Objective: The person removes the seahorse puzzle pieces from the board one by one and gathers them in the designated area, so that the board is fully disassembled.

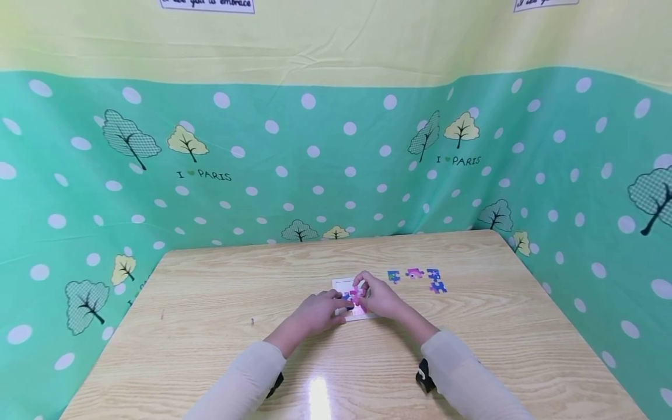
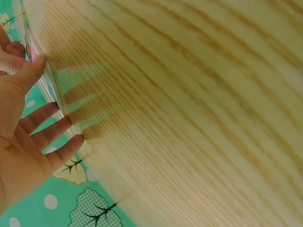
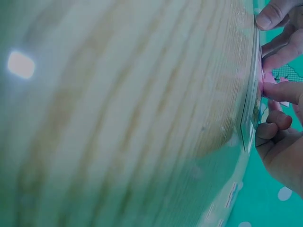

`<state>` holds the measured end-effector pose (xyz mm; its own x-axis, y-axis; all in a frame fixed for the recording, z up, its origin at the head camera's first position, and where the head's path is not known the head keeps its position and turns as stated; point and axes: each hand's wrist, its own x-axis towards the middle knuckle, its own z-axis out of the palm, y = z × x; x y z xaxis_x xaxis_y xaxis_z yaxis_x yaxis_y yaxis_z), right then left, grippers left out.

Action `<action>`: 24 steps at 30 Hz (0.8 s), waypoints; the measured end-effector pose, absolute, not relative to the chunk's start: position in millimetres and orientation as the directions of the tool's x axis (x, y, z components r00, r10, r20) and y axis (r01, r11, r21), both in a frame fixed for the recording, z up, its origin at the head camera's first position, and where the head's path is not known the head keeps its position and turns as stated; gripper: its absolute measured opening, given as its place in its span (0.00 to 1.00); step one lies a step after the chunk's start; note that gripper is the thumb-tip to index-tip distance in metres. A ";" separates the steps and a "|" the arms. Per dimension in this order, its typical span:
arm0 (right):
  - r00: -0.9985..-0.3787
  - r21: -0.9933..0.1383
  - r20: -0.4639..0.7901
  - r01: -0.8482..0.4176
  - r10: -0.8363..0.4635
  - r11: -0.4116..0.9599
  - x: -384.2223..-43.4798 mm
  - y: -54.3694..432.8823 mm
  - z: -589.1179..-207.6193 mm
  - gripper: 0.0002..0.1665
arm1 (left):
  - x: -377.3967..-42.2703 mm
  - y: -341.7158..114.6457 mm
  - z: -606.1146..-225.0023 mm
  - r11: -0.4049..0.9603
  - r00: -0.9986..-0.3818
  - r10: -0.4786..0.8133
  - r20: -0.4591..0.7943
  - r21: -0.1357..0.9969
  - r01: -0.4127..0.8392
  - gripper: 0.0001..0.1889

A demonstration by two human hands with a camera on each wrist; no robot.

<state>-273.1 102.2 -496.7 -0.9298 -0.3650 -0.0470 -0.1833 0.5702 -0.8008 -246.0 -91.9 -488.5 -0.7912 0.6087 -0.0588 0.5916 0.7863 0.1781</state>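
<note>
A small white-rimmed puzzle tray [image 1: 343,283] lies on the table with blue and pink pieces in it. My right hand [image 1: 382,298] is over its right side, pinching a pink puzzle piece [image 3: 269,78] between thumb and index finger. That piece stands up at a tilt above the tray, and its lower edge is partly hidden by fingers. My left hand [image 1: 317,314] rests at the tray's left and front edge. Its fingers are spread, fairly straight, with the fingertips [image 2: 78,140] down by the tray's side.
Right of the tray lie several loose jigsaw pieces, among them a pink one with an eye [image 1: 415,273], a blue-green one [image 1: 394,276] and a blue one [image 1: 438,287]. A tiny dark speck [image 1: 252,321] is on the wooden table [image 1: 210,350]. A polka-dot curtain [image 1: 336,175] hangs behind.
</note>
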 end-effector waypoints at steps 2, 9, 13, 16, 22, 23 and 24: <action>-0.928 -0.801 -0.042 -0.191 -0.371 0.568 -272.5 101.9 -497.0 0.19 | -245.7 -92.2 -488.5 0.787 -0.792 0.608 -0.060 0.179 0.591 0.20; -0.928 -0.778 -0.032 -0.209 -0.370 0.592 -274.5 100.3 -502.0 0.16 | -245.8 -92.8 -487.5 0.773 -0.782 0.623 -0.034 0.177 0.609 0.20; -0.929 -0.760 -0.004 -0.238 -0.371 0.604 -275.5 99.6 -504.0 0.09 | -246.5 -93.1 -488.4 0.768 -0.777 0.630 -0.024 0.175 0.617 0.20; -0.929 -0.761 0.009 -0.246 -0.369 0.600 -275.4 98.6 -504.6 0.04 | -246.9 -93.4 -489.1 0.764 -0.774 0.633 -0.021 0.180 0.619 0.20; -0.938 -0.742 0.025 -0.250 -0.347 0.622 -274.1 96.7 -505.5 0.04 | -246.9 -93.2 -489.2 0.769 -0.778 0.627 -0.025 0.177 0.614 0.20; -0.939 -0.736 0.027 -0.251 -0.343 0.629 -273.9 96.6 -505.9 0.04 | -246.8 -93.1 -489.1 0.769 -0.778 0.627 -0.026 0.178 0.614 0.20; -0.940 -0.734 0.026 -0.248 -0.339 0.632 -273.7 96.5 -506.1 0.04 | -246.7 -92.9 -489.0 0.770 -0.779 0.627 -0.028 0.180 0.613 0.19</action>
<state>-273.7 96.5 -506.1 -0.9405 -0.3388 0.0264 -0.2483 0.6321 -0.7341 -246.7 -92.9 -489.0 -0.7789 0.6265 -0.0283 0.6126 0.7697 0.1796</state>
